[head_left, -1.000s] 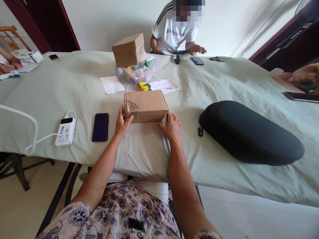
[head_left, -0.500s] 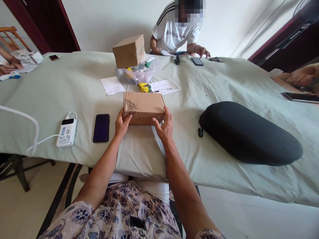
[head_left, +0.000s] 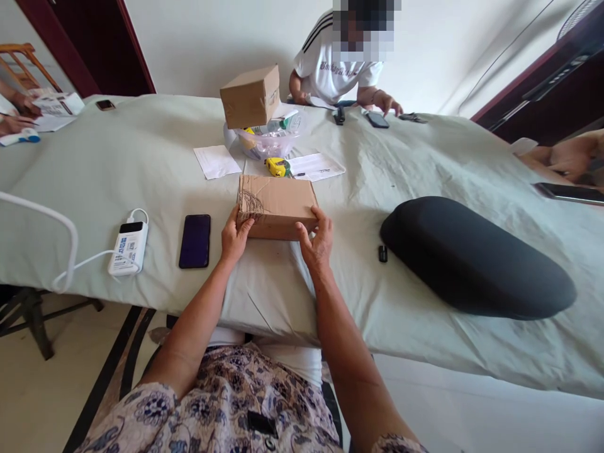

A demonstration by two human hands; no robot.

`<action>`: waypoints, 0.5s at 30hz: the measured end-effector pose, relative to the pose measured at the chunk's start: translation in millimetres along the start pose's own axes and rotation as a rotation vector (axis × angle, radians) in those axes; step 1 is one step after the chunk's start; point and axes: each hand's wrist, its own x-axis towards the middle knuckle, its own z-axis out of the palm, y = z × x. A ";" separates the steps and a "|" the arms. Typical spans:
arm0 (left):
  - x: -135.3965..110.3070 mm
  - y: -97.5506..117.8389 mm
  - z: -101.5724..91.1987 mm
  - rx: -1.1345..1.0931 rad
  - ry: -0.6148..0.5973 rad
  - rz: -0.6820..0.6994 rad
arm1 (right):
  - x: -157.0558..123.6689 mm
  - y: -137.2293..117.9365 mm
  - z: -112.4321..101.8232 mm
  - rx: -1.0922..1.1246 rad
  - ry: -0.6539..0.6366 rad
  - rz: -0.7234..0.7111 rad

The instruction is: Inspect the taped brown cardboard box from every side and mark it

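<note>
A closed brown cardboard box (head_left: 278, 196) lies on the cloth-covered table in front of me, with dark scribbles on its left end. My left hand (head_left: 236, 234) grips its left end, thumb on the near side. At the right end, my right hand (head_left: 317, 239) holds the box with its thumb against the near face and fingers around the corner. Just beyond the box lie a yellow and green tape measure (head_left: 277, 167) and a printed paper sheet (head_left: 317, 166) with a pen on it.
A phone (head_left: 194, 241) and a white power bank (head_left: 129, 247) with its cable lie left. To the right are a small black object (head_left: 382, 253) and a long black padded seat (head_left: 476, 255). Behind, another cardboard box (head_left: 250, 97) rests on a clear plastic basin (head_left: 271, 145). Other people sit around the table.
The view has shifted slightly, so the whole scene sits a little further right. Both hands keep their hold on the box, which shows no clear movement on the table.
</note>
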 end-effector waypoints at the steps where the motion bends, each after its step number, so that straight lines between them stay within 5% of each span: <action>1: 0.2 -2.0 0.2 0.013 -0.011 -0.015 | 0.1 0.0 0.3 -0.009 0.007 -0.003; 15: 2.4 -12.0 -3.2 0.008 -0.005 -0.091 | 2.4 11.6 0.0 0.025 0.037 0.012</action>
